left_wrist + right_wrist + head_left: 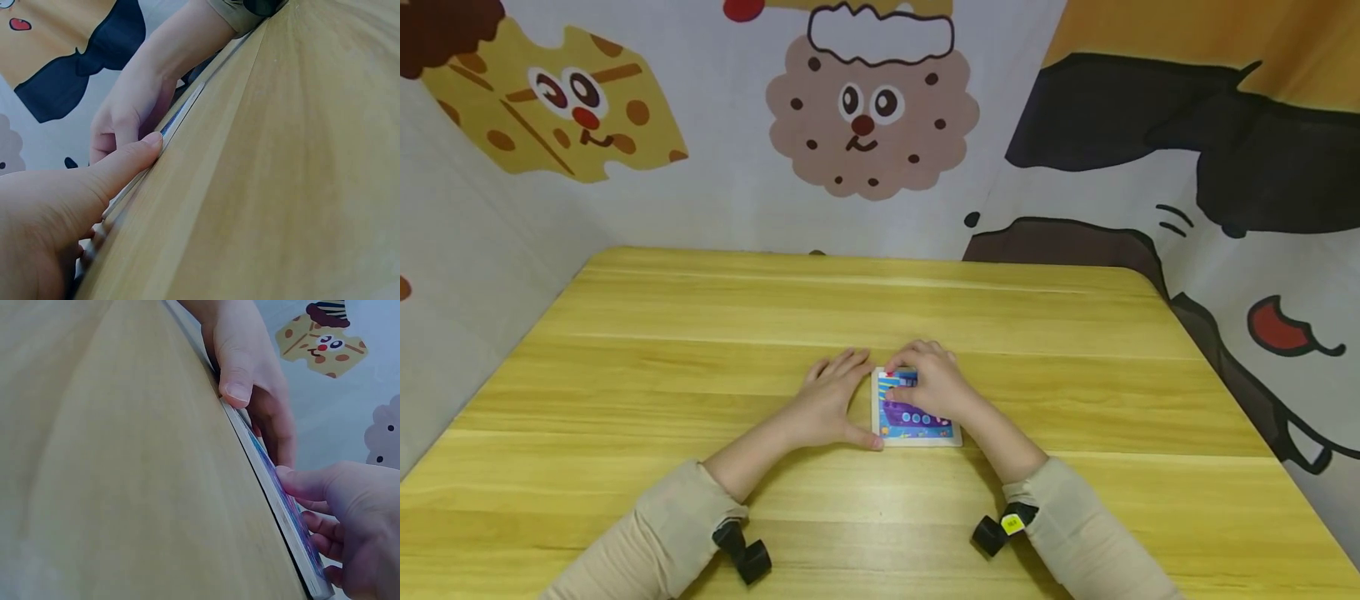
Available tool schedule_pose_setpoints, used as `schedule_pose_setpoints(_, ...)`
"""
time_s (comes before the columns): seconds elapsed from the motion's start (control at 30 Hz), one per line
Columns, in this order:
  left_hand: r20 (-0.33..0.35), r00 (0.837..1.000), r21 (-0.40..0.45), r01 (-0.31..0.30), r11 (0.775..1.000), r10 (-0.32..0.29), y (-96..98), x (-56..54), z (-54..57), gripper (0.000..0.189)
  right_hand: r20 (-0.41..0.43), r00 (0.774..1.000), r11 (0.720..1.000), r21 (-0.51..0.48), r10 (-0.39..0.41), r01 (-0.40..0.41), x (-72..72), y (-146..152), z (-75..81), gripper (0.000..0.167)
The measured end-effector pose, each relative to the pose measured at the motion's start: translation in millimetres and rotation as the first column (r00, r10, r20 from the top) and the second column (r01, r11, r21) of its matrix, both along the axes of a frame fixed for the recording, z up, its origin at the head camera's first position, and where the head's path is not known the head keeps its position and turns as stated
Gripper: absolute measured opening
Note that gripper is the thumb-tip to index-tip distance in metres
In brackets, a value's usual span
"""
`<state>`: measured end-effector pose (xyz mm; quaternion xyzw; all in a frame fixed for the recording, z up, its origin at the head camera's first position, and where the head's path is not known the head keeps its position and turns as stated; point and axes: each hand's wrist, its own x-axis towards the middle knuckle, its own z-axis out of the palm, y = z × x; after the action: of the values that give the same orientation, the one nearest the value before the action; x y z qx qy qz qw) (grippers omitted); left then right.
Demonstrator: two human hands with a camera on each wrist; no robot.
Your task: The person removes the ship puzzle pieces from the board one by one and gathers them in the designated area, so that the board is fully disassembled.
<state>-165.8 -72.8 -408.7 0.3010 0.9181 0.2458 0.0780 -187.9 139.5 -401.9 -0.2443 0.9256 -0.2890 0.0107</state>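
Note:
A small flat board (917, 442) with a pale border and a blue and purple picture lies on the table. My left hand (827, 408) spreads along its left side. The left thumb touches the near left corner, and the other fingertips reach the far left corner. Over the board's upper right part is my right hand (936, 383), fingers bent, index fingertip and thumb tip apart near the picture's left side. The right thumb (300, 482) touches the board's face in the right wrist view. A small red spot shows by the index fingertip; whether anything is pinched there cannot be made out.
The wooden table (700, 308) stretches out around the board. Behind it hangs a pale wall cloth (715, 225) with cartoon food figures. A black wrist device (745, 552) sits by the left sleeve, and another black device (992, 535) by the right sleeve.

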Motion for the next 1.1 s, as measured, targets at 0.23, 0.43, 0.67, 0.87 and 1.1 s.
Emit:
schedule_pose_setpoints(0.23, 0.002, 1.0, 0.004, 0.004, 1.0, -0.004, 0.0, -0.3, -1.1, 0.116, 0.009, 1.0, 1.0, 0.007, -0.014, 0.014, 2.9, -1.2, 0.0, 0.028)
schedule_pose_setpoints(0.43, 0.002, 1.0, 0.005, 0.002, 1.0, -0.002, 0.1, -0.8, -2.6, 0.116, -0.039, 0.999, 0.999, -0.01, -0.037, 0.036, 8.0, -3.0, -1.1, 0.027)
schedule_pose_setpoints(0.67, -0.006, 1.0, -0.003, 0.0, 1.0, 0.0, -0.4, -1.4, -3.2, 0.116, 0.007, 0.999, 0.997, -0.064, -0.052, 0.052, 9.3, -5.2, -1.4, 0.029)
schedule_pose_setpoints(0.87, -0.003, 1.0, -0.004, -0.005, 1.0, 0.005, -0.9, 0.1, -1.0, 0.115, 0.033, 0.998, 0.991, -0.12, -0.048, 0.052, 10.9, -5.5, -2.3, 0.028)
schedule_pose_setpoints(1.1, -0.016, 1.0, -0.011, -0.004, 1.0, 0.004, -1.5, -0.6, -2.0, 0.115, 0.047, 0.998, 0.979, -0.197, -0.04, 0.049, 12.2, -4.0, -6.3, 0.027)
